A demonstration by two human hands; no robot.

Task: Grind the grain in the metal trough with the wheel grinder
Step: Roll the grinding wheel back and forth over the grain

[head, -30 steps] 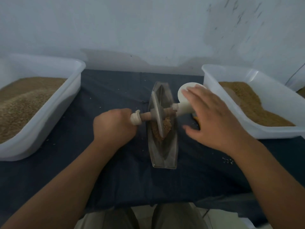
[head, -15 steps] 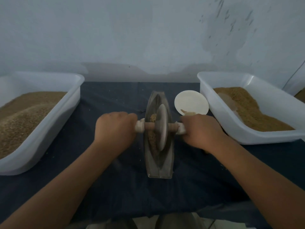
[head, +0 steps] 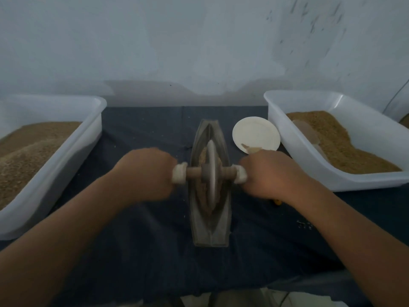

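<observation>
Grip on both ends of the wheel grinder (head: 211, 171): left hand (head: 146, 173) curled round the pale left handle, right hand (head: 267, 173) curled round the right one, knuckles up, fingertips hidden underneath. Same two-handed hold as half a second ago. A second ago, only the left gripping, the right spread flat above the right handle, the disc askew. Upright at present, standing edge-on in the groove of the metal trough (head: 200, 218), about midway along its length, close to its place of half a second back. Brown grain (head: 202, 156) packed along the groove beside the disc. Slight blur on both hands.

Trough lengthwise at the middle of the desk, narrow end toward the far edge, blunt end toward the near edge, on a dark blue cloth (head: 143, 240) covering the top. Scattered pale specks on the cloth around it. Round white dish (head: 254, 134) just right of the trough's far end, close against the right tub (head: 294, 158), a brown bit at its near rim. Left tub (head: 66, 156), white plastic, at the left edge, heaped with tan kernels (head: 26, 156). Right tub, also white, at the right edge, partly filled with brown meal (head: 338, 142) banked toward its outer side. Small yellow object (head: 277, 202) peeking out beneath the right wrist, too hidden to identify. Behind the far edge, a bare pale wall (head: 199, 41), dark scuff marks at upper right.
</observation>
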